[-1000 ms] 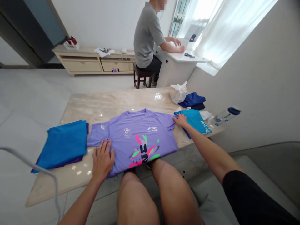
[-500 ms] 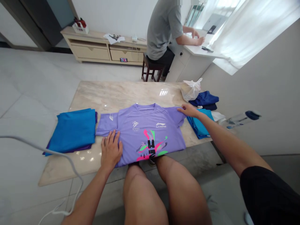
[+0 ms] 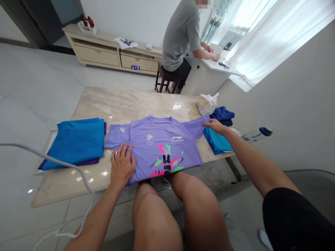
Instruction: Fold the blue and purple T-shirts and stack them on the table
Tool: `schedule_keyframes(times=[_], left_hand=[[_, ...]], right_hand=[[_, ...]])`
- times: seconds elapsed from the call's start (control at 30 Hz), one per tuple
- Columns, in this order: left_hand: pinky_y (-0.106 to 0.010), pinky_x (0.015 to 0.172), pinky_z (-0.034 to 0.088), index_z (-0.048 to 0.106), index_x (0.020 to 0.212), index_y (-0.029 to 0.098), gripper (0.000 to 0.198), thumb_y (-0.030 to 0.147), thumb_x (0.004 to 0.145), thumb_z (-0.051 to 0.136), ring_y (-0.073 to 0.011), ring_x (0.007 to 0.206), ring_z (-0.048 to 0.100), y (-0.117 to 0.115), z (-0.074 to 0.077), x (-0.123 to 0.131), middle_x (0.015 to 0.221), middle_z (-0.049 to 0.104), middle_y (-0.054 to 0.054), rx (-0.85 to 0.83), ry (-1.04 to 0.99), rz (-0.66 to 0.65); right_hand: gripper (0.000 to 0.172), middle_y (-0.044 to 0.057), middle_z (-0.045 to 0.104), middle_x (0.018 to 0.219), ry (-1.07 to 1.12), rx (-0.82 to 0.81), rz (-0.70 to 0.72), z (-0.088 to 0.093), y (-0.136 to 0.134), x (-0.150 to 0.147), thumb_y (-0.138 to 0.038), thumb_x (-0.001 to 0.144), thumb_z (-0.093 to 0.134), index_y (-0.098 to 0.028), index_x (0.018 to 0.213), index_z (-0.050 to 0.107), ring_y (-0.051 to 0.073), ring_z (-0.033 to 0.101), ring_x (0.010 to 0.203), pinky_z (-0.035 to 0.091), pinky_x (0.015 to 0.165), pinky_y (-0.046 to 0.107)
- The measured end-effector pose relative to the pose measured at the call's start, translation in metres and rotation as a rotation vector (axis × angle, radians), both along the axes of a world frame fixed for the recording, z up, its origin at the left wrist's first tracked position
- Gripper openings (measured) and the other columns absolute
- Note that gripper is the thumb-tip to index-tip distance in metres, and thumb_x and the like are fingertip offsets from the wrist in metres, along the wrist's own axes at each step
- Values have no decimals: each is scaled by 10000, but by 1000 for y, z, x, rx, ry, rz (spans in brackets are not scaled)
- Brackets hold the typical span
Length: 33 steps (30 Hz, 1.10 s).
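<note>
Head view shows the purple shirt (image 3: pixel 157 130) laid out along the marble table's (image 3: pixel 125 101) near edge. The left hand (image 3: pixel 122 165) rests flat there, fingers slightly parted, probably anchoring cloth; the right hand (image 3: pixel 217 126) pinches a sleeve (image 3: pixel 195 126) toward the table's right end, seemingly for tautness.

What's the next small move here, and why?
I'd probably have the right hand draw the sleeve gently taut: that hand pinches the sleeve's outer edge, while the left hand rests on the purple shirt, apparently steadying it.
</note>
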<state>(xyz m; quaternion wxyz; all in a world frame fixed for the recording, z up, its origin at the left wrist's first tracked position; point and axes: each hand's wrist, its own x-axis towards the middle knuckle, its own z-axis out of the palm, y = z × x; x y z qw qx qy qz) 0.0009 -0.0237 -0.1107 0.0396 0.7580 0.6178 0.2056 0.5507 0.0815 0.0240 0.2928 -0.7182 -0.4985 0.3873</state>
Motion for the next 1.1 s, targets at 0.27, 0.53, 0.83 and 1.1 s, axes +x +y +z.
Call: schedule_keyframes(times=[0.27,0.53,0.83,1.1], left_hand=[[-637,1344,257,599,1592,107,590,301,1075,393,-380,1601,450,-1,0,2,1692,540,-208,-4,-22,1],[-631,1351,254,600,1594,118,588,293,1067,405,-372,1605,447,-2,4,2,1694,542,-195,-33,-15,20],[-621,1357,237,577,1622,137,598,286,1066,416,-359,1611,437,-3,6,3,1717,521,-175,-66,-26,24],[-600,1365,222,588,1608,155,581,296,1073,408,-346,1616,435,-3,5,4,1712,529,-165,-49,-16,28]], right_hand=[[280,123,841,1168,85,-101,-180,-17,-5,-11,-393,868,900,-210,1043,780,269,811,1042,691,897,361],[391,97,850,976,45,-315,-273,-38,-27,-23,-304,657,1049,-229,921,770,286,823,917,708,741,336],[313,104,833,1012,-221,-16,-215,-39,-33,-4,-484,837,821,-226,998,746,298,794,937,684,779,409],[311,170,791,922,-644,-1,-209,-38,-37,-9,-527,884,757,-228,807,715,421,728,1156,574,1019,513]])
